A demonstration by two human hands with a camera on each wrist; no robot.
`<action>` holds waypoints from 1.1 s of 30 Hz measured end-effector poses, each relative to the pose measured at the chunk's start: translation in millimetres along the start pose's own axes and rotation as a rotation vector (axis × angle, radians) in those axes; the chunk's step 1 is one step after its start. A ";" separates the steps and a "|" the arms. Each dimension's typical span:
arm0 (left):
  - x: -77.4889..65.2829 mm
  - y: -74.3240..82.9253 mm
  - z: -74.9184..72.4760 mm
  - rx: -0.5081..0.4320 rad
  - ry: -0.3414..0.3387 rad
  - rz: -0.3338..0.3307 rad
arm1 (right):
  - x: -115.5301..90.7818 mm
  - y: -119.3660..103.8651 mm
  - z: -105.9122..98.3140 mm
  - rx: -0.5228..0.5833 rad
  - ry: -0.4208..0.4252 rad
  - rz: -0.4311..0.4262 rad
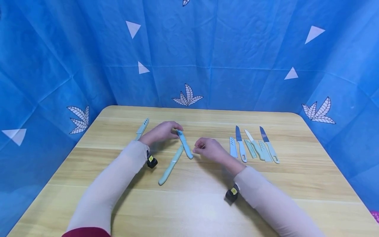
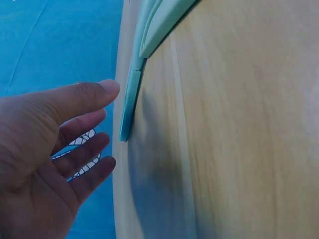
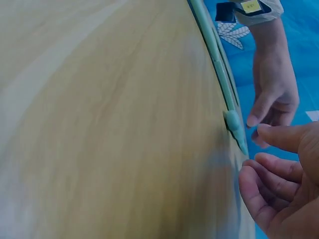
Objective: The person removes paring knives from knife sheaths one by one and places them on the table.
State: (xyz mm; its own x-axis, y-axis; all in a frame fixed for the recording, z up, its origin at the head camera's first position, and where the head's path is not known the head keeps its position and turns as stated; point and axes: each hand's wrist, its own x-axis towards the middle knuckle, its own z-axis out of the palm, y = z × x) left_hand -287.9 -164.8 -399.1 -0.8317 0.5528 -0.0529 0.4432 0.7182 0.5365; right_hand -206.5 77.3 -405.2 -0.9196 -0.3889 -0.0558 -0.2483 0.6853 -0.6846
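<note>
A blue sheathed knife (image 1: pixel 185 144) lies slantwise on the table between the hands, its lower end against a pale green sheathed knife (image 1: pixel 171 165). The left hand (image 1: pixel 165 131) is at the blue knife's far end; in the left wrist view the thumb and spread fingers of the left hand (image 2: pixel 60 129) stand apart from the nearest knife (image 2: pixel 130 102). Beside the blue knife's near end is the right hand (image 1: pixel 208 148). Seen from the right wrist, the right hand (image 3: pixel 284 184) has loosely bent fingers with nothing between them.
Another sheathed knife (image 1: pixel 142 127) lies beyond the left wrist, partly hidden by it. On the right lie several unsheathed knives (image 1: pixel 241 144) and loose sheaths (image 1: pixel 233 147), side by side. A blue curtain (image 1: pixel 207 49) hangs behind the wooden table (image 1: pixel 201 204).
</note>
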 end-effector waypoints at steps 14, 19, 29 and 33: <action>10.7 1.7 -0.1 0.188 -0.057 0.093 | 10.8 -15.0 15.0 -0.056 -0.017 0.006; 12.5 -5.4 2.5 0.183 -0.096 0.102 | 13.9 -17.2 20.9 -0.107 0.006 0.010; 14.1 -13.7 10.2 0.140 -0.049 0.170 | 12.5 -18.9 22.4 -0.151 0.011 0.011; 13.7 -13.7 12.0 0.144 -0.030 0.162 | 11.3 -17.7 18.7 -0.144 -0.002 0.063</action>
State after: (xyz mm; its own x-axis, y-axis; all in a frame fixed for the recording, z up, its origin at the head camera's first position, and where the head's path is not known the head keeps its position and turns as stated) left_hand -301.4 -161.9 -417.2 -0.7363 0.6767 -0.0020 0.6153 0.6708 0.4141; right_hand -206.8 49.3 -407.3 -0.9343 -0.3430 -0.0971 -0.2309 0.7898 -0.5683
